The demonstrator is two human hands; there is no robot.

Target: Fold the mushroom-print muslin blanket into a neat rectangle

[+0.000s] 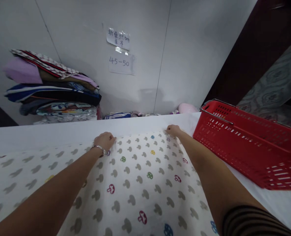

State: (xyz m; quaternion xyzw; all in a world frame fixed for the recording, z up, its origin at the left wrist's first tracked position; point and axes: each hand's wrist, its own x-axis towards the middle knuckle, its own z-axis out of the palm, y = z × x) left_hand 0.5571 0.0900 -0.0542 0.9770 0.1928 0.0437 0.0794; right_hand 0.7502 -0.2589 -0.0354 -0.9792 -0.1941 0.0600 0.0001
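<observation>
A white cloth (pixel 140 170) printed with grey and coloured mushrooms spreads over the white table and runs down to the bottom of the view. My left hand (pixel 105 141), with a bracelet at the wrist, pinches the cloth's far edge left of the middle. Farther right, my right hand (pixel 173 130) is closed on the same edge near its corner. Between the two hands the edge lies fairly straight. More of the printed cloth extends to the left, beyond my left forearm.
A red plastic basket (pixel 243 147) stands on the table (pixel 145 125) at the right. Behind the table at the left rises a stack of folded fabrics (pixel 54 88). Two paper notes (pixel 122 64) are taped to the wall. A pink item (pixel 187 108) shows past the far edge.
</observation>
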